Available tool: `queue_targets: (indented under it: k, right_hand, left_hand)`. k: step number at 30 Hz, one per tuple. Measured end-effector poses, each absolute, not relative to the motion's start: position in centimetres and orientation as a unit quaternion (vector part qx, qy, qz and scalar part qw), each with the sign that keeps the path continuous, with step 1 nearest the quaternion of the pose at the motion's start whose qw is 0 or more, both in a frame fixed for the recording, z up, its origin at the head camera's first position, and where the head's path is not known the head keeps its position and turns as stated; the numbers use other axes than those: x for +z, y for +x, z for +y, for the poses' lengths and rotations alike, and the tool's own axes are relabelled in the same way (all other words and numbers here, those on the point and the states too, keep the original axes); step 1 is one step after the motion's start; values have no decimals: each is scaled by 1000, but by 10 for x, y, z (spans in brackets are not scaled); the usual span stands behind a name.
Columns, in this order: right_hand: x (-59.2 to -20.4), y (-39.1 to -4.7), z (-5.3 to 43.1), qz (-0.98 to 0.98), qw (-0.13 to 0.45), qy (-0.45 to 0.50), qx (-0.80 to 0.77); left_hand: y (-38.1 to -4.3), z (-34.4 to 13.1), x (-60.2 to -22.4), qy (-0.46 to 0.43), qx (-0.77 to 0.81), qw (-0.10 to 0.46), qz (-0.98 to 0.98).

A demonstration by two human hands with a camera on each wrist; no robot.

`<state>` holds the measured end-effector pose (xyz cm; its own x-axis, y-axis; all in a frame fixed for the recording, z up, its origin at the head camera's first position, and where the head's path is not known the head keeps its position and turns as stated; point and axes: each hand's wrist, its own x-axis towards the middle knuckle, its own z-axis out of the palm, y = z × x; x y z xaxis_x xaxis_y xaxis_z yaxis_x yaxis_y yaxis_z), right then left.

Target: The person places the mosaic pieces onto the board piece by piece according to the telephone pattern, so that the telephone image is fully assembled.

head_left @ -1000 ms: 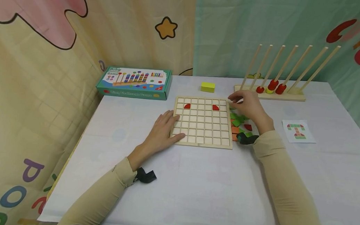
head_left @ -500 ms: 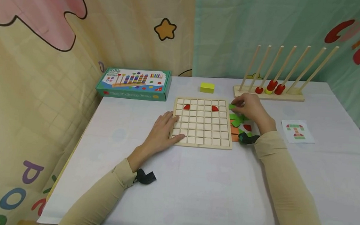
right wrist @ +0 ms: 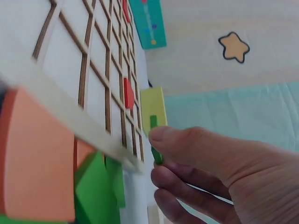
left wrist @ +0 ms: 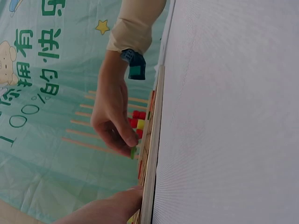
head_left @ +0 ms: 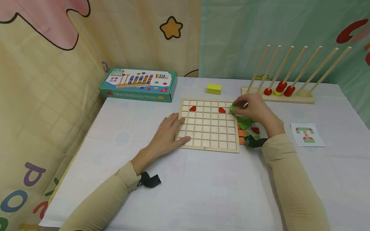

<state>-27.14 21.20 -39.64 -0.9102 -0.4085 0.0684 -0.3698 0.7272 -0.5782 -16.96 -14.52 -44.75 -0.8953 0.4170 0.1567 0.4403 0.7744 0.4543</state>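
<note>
My right hand (head_left: 256,108) pinches a small green square tile (head_left: 232,108) between thumb and fingers, over the upper right corner of a wooden grid board (head_left: 205,148). The same green tile (right wrist: 155,151) shows edge-on in the right wrist view. Two red quarter-round tiles, a left one (head_left: 193,109) and a right one (head_left: 222,110), lie in the board's second row. My left hand (head_left: 165,134) rests on the board's left edge, fingers spread. Beside the board's right edge are loose green tiles (head_left: 244,124), orange tiles (head_left: 242,133) and a red tile (head_left: 255,130), partly hidden by my right wrist.
A green game box (head_left: 137,84) lies at the back left. Behind the board sits a yellow block (head_left: 213,89). A rack of wooden pegs (head_left: 297,99) with red and yellow beads stands at the back right. A pattern card (head_left: 307,135) lies on the right.
My right hand has picked up the green tile beside the board and moved it left, over the board's upper right corner. The left hand stays on the board's edge.
</note>
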Motion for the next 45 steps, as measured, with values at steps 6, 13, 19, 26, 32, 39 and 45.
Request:
queue_targets:
  k: [6,13,19,26,32,39,45]
  right_hand:
    - [-395,-267,196,923,77,-237,-292]
    - [-398,-263,186,924,83,-243,-283]
    - [-396,-262,179,926,70,-246,-278]
    - [-398,-262,174,927,57,-267,-259]
    - [-398,-261,173,927,34,-263,-267]
    - [-401,-263,173,936,51,-226,-265]
    - [-401,-261,175,928,64,-233,-284]
  left_hand:
    - [-169,-145,-448,-226,-248,23,-942]
    - [-168,-145,-447,-226,-242,19,-943]
    - [-169,-144,-446,-229,-239,21,-943]
    - [-169,-144,-445,-229,-240,19,-943]
    - [-169,-144,-445,-226,-238,18,-944]
    - [-169,-144,-445,-224,-239,14,-945]
    - [-168,-143,-445,-225,-239,19,-945]
